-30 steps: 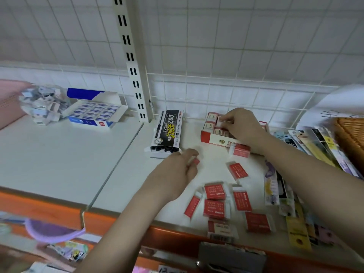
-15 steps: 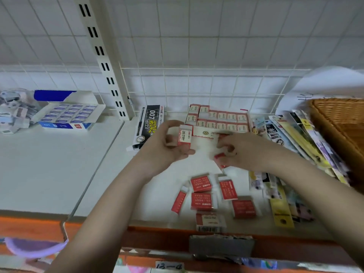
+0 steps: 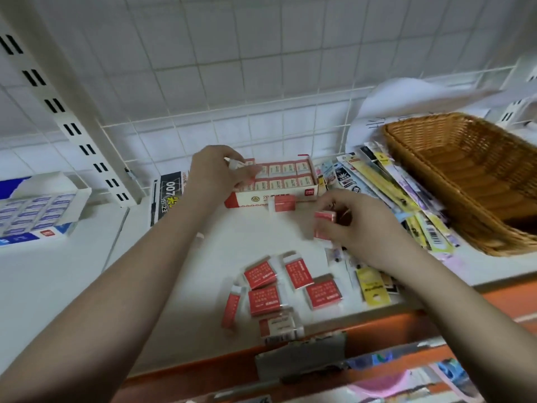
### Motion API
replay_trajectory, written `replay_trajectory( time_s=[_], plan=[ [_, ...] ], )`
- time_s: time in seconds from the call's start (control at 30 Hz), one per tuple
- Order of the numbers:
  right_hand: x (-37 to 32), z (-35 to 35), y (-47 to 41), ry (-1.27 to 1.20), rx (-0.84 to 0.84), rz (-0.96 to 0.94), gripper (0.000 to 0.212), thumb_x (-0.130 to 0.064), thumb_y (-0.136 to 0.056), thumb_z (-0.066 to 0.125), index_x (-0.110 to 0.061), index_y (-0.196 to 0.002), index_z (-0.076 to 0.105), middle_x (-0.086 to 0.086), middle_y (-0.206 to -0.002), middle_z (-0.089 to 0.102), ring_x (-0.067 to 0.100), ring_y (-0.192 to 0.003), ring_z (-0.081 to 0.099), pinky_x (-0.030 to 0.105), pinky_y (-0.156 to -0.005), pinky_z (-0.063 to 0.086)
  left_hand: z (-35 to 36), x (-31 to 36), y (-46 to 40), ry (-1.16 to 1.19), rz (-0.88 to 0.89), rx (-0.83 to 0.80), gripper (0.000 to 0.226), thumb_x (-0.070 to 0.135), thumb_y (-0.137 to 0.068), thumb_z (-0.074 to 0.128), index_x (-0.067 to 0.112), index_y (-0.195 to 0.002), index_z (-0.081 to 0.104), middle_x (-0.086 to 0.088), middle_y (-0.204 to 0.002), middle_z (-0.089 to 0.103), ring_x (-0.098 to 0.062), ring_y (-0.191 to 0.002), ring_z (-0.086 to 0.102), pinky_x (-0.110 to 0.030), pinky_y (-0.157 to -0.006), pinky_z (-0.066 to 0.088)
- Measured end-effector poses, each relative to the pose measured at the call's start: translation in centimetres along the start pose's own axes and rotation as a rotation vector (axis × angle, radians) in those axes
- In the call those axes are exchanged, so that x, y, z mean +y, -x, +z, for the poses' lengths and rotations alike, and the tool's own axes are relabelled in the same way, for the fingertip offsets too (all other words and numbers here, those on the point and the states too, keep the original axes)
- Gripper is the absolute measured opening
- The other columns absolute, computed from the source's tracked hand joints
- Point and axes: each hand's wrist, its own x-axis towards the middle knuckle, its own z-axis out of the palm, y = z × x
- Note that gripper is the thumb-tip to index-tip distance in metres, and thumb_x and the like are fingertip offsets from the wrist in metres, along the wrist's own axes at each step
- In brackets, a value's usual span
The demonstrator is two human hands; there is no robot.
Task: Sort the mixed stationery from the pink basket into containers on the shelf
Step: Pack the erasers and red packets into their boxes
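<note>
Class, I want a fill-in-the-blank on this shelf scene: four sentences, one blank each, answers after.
1. The left hand holds an eraser over the ____ eraser box.
2. The right hand grips a red ____.
3. The wicker basket sits at the shelf's ____ end.
4. The black marker box lies ____ of the eraser box.

Answers: red; eraser; right; left

**Red, white and wicker**

My left hand (image 3: 216, 170) reaches over the red-and-white eraser box (image 3: 279, 184), its cream-labelled rows showing. The loose erasers (image 3: 290, 282) wear red sleeves with white ends. The wicker basket (image 3: 465, 175) is a woven golden brown. The marker box (image 3: 168, 196) is black with yellow lettering; another eraser box (image 3: 37, 210) is blue and white. The shelf (image 3: 72, 280) is white, edged orange.
</note>
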Motion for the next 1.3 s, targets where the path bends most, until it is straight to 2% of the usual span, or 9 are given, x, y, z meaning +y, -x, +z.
replay_trajectory(
  time_s=[0.2,0.43,0.63,0.77,0.83,0.93,1.1,1.2,1.3],
  plan=[
    [0.8,-0.3,1.6,-0.117,0.113,0.043,0.020,-0.018,-0.083,0.069,-0.025,-0.081,0.050,-0.002,-0.070,0.059,0.009,-0.049,0.050,0.015,-0.043,0.035,1.7,-0.5,-0.4,-0.215,0.019,0.003,0.044,0.022,-0.083,0.071,0.009,-0.123,0.062,-0.006,-0.124,0.061,-0.020,-0.114,0.055,-0.021,-0.088,0.039],
    [0.4,-1.2,2.6,-0.195,0.231,0.001,0.016,-0.017,-0.082,0.069,-0.019,-0.082,0.053,-0.008,-0.065,0.055,0.008,-0.041,0.043,0.017,-0.040,0.031,1.4,-0.8,0.0,-0.582,0.191,-0.048,0.040,0.038,-0.085,0.066,0.005,-0.108,0.068,-0.016,-0.104,0.057,-0.031,-0.102,0.052,-0.035,-0.082,0.040],
    [0.4,-2.0,2.0,-0.223,0.254,-0.019,0.015,-0.015,-0.082,0.070,-0.019,-0.084,0.056,-0.003,-0.075,0.060,0.017,-0.048,0.051,0.017,-0.045,0.037,1.2,-1.2,-0.4,-0.786,0.302,-0.178,0.028,0.027,-0.097,0.050,0.009,-0.108,0.069,-0.010,-0.102,0.054,-0.027,-0.103,0.052,-0.040,-0.087,0.047],
    [0.2,-2.3,0.5,-0.224,0.259,-0.067,0.019,-0.007,-0.079,0.072,-0.017,-0.078,0.056,-0.001,-0.083,0.065,0.012,-0.071,0.062,0.032,-0.066,0.052,1.3,-0.5,-0.1,-0.682,0.198,-0.139,0.027,0.031,-0.094,0.056,0.011,-0.108,0.067,-0.011,-0.108,0.055,-0.028,-0.106,0.052,-0.039,-0.084,0.045],
    [0.0,-2.5,-0.3,-0.231,0.254,-0.096,0.027,0.003,-0.077,0.070,-0.017,-0.071,0.054,-0.002,-0.086,0.069,0.008,-0.086,0.065,0.028,-0.076,0.053,1.7,-0.1,1.0,-0.637,0.276,-0.079,0.027,0.032,-0.095,0.053,0.012,-0.105,0.067,-0.008,-0.107,0.054,-0.026,-0.104,0.053,-0.034,-0.080,0.043],
    [-0.3,-2.8,-1.3,-0.251,0.251,-0.128,0.032,0.001,-0.074,0.075,-0.015,-0.065,0.050,0.002,-0.083,0.066,-0.002,-0.084,0.062,0.016,-0.071,0.049,2.8,0.2,3.3,-0.539,0.400,-0.157,0.030,0.037,-0.097,0.046,0.018,-0.112,0.064,0.001,-0.114,0.054,-0.019,-0.105,0.055,-0.030,-0.080,0.044],
    [-0.8,-3.0,-2.6,-0.140,0.246,-0.187,0.037,-0.010,-0.066,0.084,-0.007,-0.066,0.047,-0.004,-0.075,0.061,0.011,-0.071,0.059,0.022,-0.063,0.049,4.5,-0.4,4.3,-0.595,0.405,-0.196,0.036,0.034,-0.095,0.051,0.017,-0.127,0.048,-0.001,-0.127,0.045,-0.018,-0.117,0.047,-0.031,-0.087,0.046],
    [-0.9,-2.5,-3.7,-0.093,0.206,-0.220,0.033,-0.015,-0.067,0.083,-0.015,-0.077,0.052,-0.005,-0.080,0.062,0.010,-0.072,0.058,0.020,-0.063,0.047,4.7,-0.4,4.4,-0.617,0.342,-0.185,0.038,0.031,-0.095,0.053,0.014,-0.126,0.042,-0.006,-0.128,0.041,-0.022,-0.117,0.045,-0.036,-0.087,0.049],
    [-0.9,-1.8,-5.3,0.103,0.196,-0.287,0.047,-0.022,-0.077,0.076,-0.031,-0.119,0.057,-0.020,-0.091,0.059,0.006,-0.088,0.044,0.006,-0.074,0.031,4.5,-0.5,4.9,-0.704,0.358,-0.167,0.037,0.029,-0.097,0.049,0.014,-0.129,0.039,-0.004,-0.128,0.045,-0.021,-0.118,0.045,-0.034,-0.081,0.047]
  ],
)
